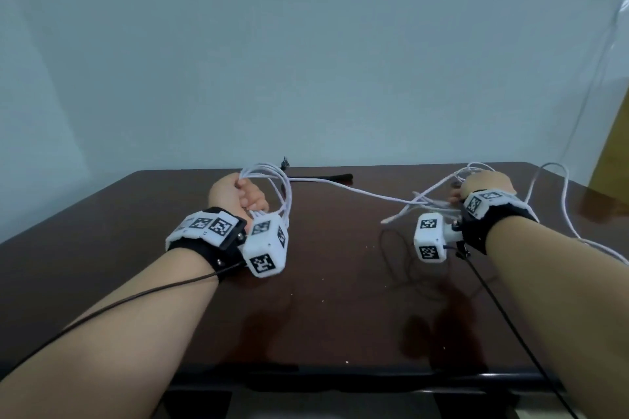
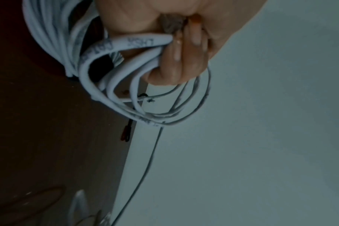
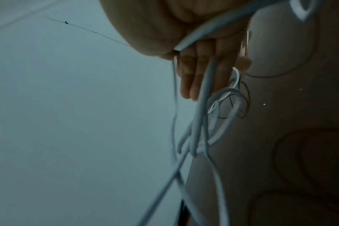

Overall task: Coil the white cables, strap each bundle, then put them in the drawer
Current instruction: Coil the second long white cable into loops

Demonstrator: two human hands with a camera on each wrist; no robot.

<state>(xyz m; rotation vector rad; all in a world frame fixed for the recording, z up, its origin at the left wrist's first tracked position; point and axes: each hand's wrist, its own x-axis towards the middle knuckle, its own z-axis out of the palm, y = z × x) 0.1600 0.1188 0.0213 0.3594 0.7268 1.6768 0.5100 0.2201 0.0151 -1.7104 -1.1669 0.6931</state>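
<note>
- Head view: several loops of white cable (image 1: 272,187) are gripped in the left hand (image 1: 238,196) above the dark surface (image 1: 323,299); loose strands beside it are clutched by the right hand (image 1: 486,185).
- Left wrist view: thin, printed, springy cable is seen; it is best held where the loops cross.
- Right wrist view: tangled, limp slack hangs below the fingers (image 3: 194,73).

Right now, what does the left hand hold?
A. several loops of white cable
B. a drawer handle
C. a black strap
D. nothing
A: the left hand has its fingers curled round several loops of white cable.
</note>
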